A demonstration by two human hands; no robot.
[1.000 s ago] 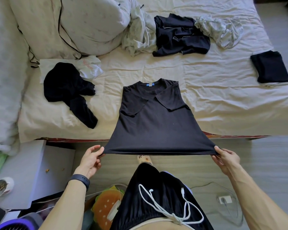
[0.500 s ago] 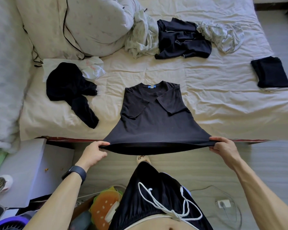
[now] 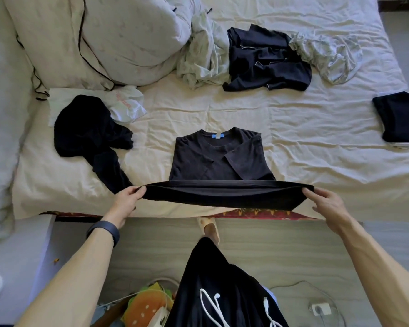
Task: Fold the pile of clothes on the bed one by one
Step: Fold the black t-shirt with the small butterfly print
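Here, left hand [image 3: 126, 204] and right hand [image 3: 327, 205] pinch the black T-shirt [image 3: 219, 160] by its hem; apparently lifted.

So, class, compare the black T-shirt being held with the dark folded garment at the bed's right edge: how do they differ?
The T-shirt is half folded, its hem gripped by the left hand and right hand; the folded garment is a finished rectangle, untouched. The T-shirt spreads wider than the folded garment. Both are dark and lie on the bed.
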